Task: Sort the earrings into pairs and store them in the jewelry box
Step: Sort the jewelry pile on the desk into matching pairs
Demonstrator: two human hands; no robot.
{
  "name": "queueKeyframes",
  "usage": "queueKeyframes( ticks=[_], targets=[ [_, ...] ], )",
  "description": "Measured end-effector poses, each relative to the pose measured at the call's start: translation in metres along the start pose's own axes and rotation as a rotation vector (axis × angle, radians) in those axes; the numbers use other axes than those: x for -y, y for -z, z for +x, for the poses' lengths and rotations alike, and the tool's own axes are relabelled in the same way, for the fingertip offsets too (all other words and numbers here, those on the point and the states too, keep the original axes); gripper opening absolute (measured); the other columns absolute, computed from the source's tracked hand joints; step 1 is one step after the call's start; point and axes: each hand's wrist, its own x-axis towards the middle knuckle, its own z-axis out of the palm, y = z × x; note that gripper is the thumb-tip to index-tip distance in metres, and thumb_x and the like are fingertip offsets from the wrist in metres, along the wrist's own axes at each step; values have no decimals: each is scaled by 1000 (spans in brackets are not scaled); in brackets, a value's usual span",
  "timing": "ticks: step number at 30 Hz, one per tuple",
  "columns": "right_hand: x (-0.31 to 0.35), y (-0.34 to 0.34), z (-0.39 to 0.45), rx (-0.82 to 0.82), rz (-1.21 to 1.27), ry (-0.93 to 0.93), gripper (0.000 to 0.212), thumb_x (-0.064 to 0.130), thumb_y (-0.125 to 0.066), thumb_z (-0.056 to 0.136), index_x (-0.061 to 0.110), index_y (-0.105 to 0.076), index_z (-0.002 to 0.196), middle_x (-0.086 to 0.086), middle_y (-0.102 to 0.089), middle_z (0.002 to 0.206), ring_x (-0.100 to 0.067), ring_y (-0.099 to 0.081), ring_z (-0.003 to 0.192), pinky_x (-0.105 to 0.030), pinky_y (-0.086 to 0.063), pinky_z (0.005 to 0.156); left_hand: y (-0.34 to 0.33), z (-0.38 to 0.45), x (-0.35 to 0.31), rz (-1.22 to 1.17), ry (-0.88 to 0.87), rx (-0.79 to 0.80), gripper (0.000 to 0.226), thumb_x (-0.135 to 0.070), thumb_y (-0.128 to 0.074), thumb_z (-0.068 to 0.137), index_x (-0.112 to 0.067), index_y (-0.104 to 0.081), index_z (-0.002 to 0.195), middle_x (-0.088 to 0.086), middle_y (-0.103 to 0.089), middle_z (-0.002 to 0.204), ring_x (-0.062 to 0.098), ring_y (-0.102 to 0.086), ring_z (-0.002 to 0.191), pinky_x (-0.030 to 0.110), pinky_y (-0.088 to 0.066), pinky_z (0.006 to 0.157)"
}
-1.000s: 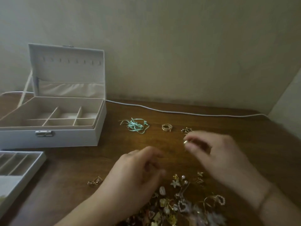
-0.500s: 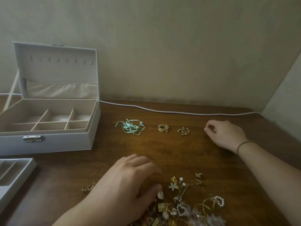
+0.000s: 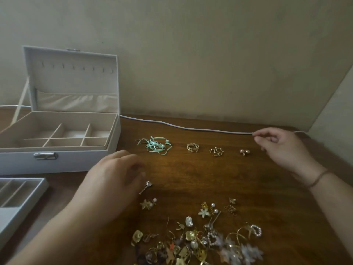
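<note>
The white jewelry box [image 3: 80,162] stands open at the left, its compartments bare. Paired earrings lie in a row on the wooden table: mint ribbon ones [image 3: 155,146], gold coil ones [image 3: 193,147], gold beaded hoops [image 3: 216,151] and pink pearl studs [image 3: 244,152]. Several mixed loose earrings [image 3: 191,240] are piled at the near edge. My left hand [image 3: 112,180], blurred, pinches a small silver earring [image 3: 147,185] at its fingertips, above the pile. To the right of the pearl studs hovers my right hand [image 3: 282,148], with loosely curled fingers holding nothing.
A grey removable tray [image 3: 41,190] with slots lies at the lower left, in front of the box. A white cable [image 3: 191,128] runs along the wall at the table's back. A gold flower earring [image 3: 147,204] lies apart, left of the pile.
My right hand set the pink pearl studs down at the row's right end and drew back to the right. My left hand rose out of the pile with the silver earring.
</note>
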Motion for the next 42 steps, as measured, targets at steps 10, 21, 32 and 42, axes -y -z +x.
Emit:
queueKeyframes(
  ticks=[10,21,32,42],
  targets=[
    [117,-65,-99,638,-376,404,26,41,-55,92,50,-54,117,27,-53,98,7,-49,85,-18,-45,78,9,4,13,-14,126,375,24,-22,-68,90,-45,-60,88,-25,-54,92,-7,-55,81,7,-40,57],
    [134,-146,-73,631,-446,433,17,34,-59,92,39,-61,108,14,-58,116,-13,-54,108,-38,-51,89,49,-2,38,108,145,673,29,-36,-81,76,-44,-61,94,-22,-57,91,-3,-57,81,12,-42,63],
    [97,-72,-70,409,-201,376,11,25,-71,83,36,-69,82,21,-64,79,8,-57,78,-14,-41,66,26,-9,6,14,-193,285,6,-33,-69,85,-34,-63,87,-15,-57,81,3,-56,72,18,-46,62],
    [59,-20,-97,648,-322,345,14,30,-75,80,43,-70,77,32,-58,94,9,-55,88,-17,-45,70,-33,-18,-23,-48,-212,229,35,-40,-57,93,-39,-56,128,-21,-53,110,1,-51,104,26,-50,88]
  ],
)
